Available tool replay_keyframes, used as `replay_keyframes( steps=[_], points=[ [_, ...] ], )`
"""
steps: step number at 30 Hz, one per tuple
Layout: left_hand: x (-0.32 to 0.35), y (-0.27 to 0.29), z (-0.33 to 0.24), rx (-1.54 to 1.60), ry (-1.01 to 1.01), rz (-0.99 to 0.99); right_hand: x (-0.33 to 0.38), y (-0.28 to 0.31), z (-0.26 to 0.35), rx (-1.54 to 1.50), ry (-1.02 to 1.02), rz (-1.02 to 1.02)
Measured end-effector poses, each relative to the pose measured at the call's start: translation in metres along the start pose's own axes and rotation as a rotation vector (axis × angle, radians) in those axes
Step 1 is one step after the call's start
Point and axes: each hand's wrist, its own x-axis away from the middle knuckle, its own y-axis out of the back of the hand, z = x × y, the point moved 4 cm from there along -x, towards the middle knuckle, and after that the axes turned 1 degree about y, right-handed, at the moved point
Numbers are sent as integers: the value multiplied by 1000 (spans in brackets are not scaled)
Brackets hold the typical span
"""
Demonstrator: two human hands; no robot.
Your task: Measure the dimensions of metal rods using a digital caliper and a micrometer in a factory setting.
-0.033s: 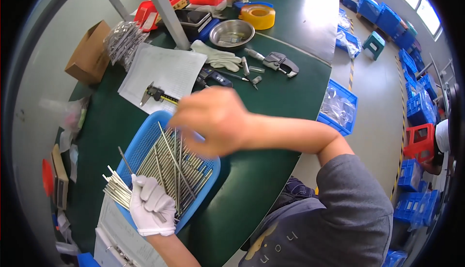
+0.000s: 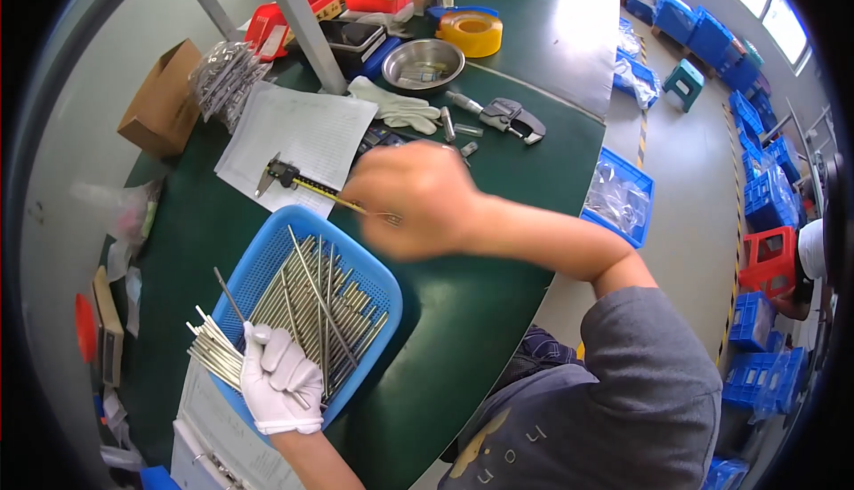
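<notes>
My left hand [image 2: 277, 378], in a white glove, is closed round a thin metal rod [image 2: 229, 293] over the near left part of a blue plastic basket [image 2: 385, 293]. The rod sticks out on both sides of the fist. Many silvery rods [image 2: 298, 299] lie in the basket, a few crossing on top. Another bundle of rods [image 2: 213, 352] juts over its left rim. My bare right hand [image 2: 416, 201], smeared by motion, is above the table beyond the basket. It is nearest a digital caliper [image 2: 302, 180], whose beam end it partly covers. Its fingers cannot be made out.
Papers [image 2: 294, 130] lie under the caliper. Farther back are a white glove [image 2: 396, 106], a micrometer [image 2: 503, 116], a metal bowl [image 2: 423, 65] and yellow tape [image 2: 470, 34]. A grey post [image 2: 301, 23] rises at the back left. A clipboard [image 2: 200, 454] lies near the basket.
My right hand has shifted to the right and slightly away from me, uncovering the basket's far rim. My left hand keeps its place with the rod.
</notes>
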Motion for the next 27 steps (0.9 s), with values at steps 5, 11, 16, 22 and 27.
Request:
replay_keyframes(
  steps=[5, 11, 16, 22, 27],
  points=[
    [-1, 10, 7, -148, -36, -188, 61, 62, -85, 452, -324, 343],
    [3, 9, 7, -169, -58, -290, 66, 46, -82, 398, -152, 336],
    [2, 3, 11, -437, -154, -222, 10, 1, 8, -242, -38, 291],
    [4, 0, 11, -429, -268, -172, -24, -55, 66, -453, 223, 410],
    [11, 7, -1, -537, -374, -155, -28, -77, 79, -563, 217, 436]
  ],
)
